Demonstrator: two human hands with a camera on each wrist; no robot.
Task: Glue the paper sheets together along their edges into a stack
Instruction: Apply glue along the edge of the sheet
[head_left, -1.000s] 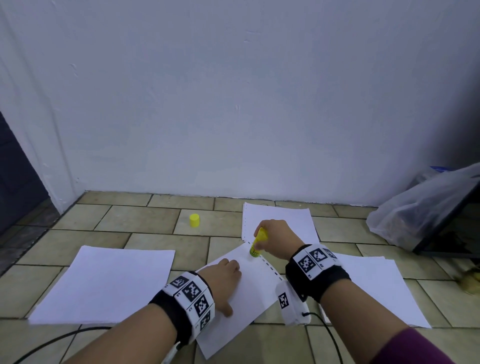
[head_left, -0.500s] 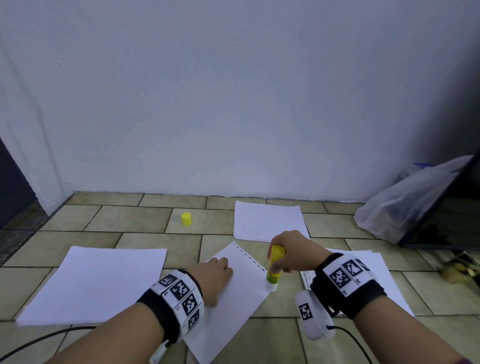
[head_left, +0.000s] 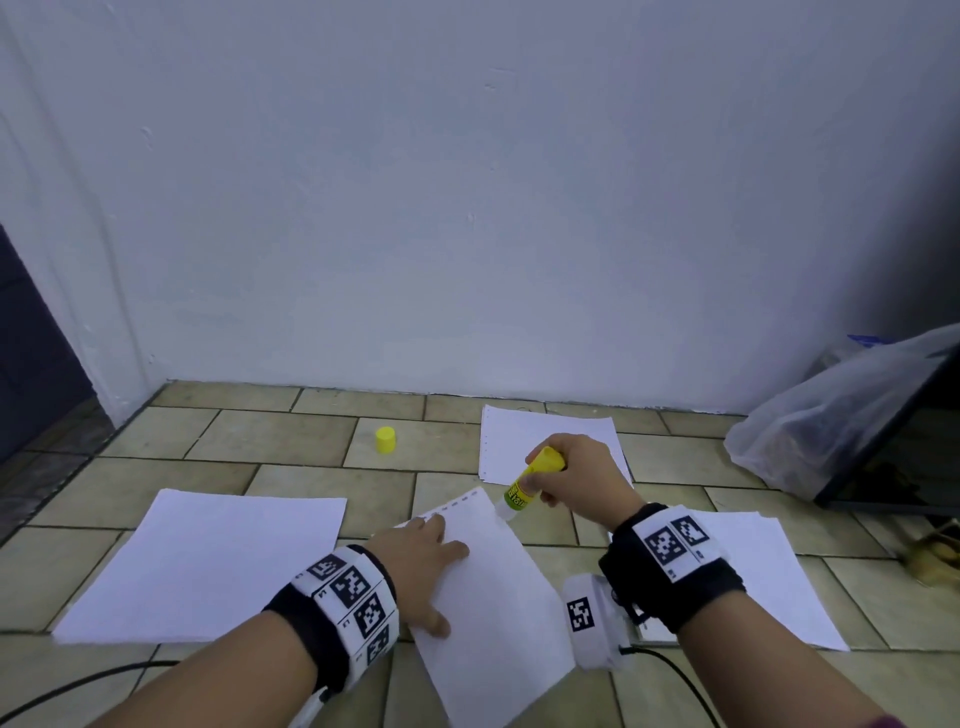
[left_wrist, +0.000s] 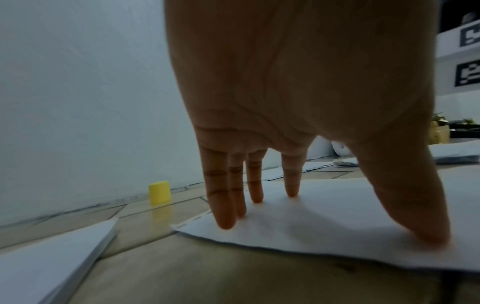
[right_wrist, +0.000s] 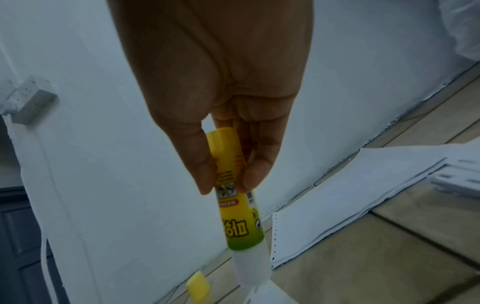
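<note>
Glue stick (head_left: 529, 482) moved up to sheet's (head_left: 493, 587) far corner, pinched in right hand (head_left: 576, 475), tip touching paper. Left hand (head_left: 423, 566) spread, pressing sheet to floor. Yellow cap (head_left: 385, 439) beyond left hand.

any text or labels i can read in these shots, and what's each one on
Glue stick: bold black lettering on the yellow-green label, seen upside down, not readable as a word; the small red band and fine print are too blurred.
Left wristband: black-and-white square code markers, tiny characters beside them illegible.
Right wristband: the same kind of markers, no readable words.
Paper sheets, yellow cap: no text.
</note>
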